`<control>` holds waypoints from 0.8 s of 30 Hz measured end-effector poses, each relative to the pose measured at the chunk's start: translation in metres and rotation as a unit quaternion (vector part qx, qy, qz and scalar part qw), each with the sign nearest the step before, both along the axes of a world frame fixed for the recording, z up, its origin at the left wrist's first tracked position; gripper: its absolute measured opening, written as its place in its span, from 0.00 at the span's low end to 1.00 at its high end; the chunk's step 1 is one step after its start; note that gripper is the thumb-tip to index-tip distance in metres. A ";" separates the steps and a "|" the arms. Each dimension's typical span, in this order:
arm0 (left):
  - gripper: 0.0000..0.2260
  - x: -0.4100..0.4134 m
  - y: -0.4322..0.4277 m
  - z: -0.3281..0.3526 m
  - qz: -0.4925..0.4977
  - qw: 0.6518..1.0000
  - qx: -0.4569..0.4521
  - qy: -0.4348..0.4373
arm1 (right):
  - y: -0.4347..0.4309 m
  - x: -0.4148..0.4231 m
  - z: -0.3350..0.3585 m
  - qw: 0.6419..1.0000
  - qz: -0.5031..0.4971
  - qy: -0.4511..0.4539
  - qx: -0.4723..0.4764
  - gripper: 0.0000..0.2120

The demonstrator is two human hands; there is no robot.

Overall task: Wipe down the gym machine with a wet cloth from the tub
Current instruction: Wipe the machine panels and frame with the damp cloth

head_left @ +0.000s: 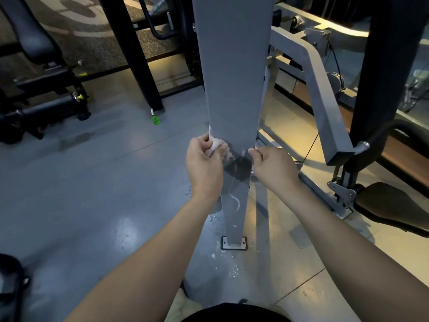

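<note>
Two bare forearms reach forward from a dark shirt at the bottom edge, both toward the one grey post (232, 77) of the gym machine, which stands upright on a single base plate (234, 243) set on the floor.

One left hand (204, 163) lies against the post's left edge. Its fingers are curled round one bunched white cloth (214, 145), held against the post's front face, with a corner of the cloth sticking up above the knuckles.

One right hand (274, 168) sits at the post's right edge, level with the left. It is closed narrow, the thumb tip on the front corner and the fingers curled in beside it, pinching that edge.

Between the two hands the post carries one dark wet patch (239, 168). Below it a thin white trickle of suds (235, 203) runs down toward the base plate. White splashes (232, 270) dot the floor (92, 194) around and in front of the plate.

Left of the post, well apart from it, one small green bottle (156, 118) stands on the floor at the foot of a black frame leg (139, 54). Farther left is one black padded bench (41, 89). Right of the post one grey angled arm (325, 101) slopes down, and beyond its lower end sits one black seat pad (394, 205).

One dark rounded object (11, 280) is cut off by the frame edge far left of the base; what it is cannot be told.
</note>
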State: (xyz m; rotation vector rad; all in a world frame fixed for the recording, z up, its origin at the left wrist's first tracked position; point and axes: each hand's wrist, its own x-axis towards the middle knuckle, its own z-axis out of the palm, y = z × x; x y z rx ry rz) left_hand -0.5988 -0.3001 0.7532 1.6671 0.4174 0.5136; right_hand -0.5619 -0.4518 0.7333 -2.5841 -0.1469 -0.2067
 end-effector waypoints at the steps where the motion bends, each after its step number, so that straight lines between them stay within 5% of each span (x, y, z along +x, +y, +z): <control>1: 0.12 0.000 -0.001 -0.005 -0.005 1.000 0.014 0.009 | 0.000 0.000 -0.001 1.000 0.001 -0.003 0.000 0.22; 6: 0.09 -0.004 0.001 -0.042 -0.023 0.991 0.035 0.124 | -0.001 0.001 -0.002 1.000 0.007 -0.007 0.001 0.23; 11: 0.14 0.003 -0.005 -0.026 0.036 0.997 0.003 0.066 | -0.002 0.001 0.000 1.000 0.006 -0.010 0.004 0.25; 17: 0.15 -0.001 -0.002 -0.053 -0.013 0.990 0.044 0.136 | 0.001 0.003 -0.004 1.000 -0.001 -0.015 -0.017 0.22; 24: 0.18 0.009 0.005 -0.030 0.032 0.998 0.045 0.034 | 0.003 0.002 -0.006 1.000 -0.005 -0.006 -0.027 0.21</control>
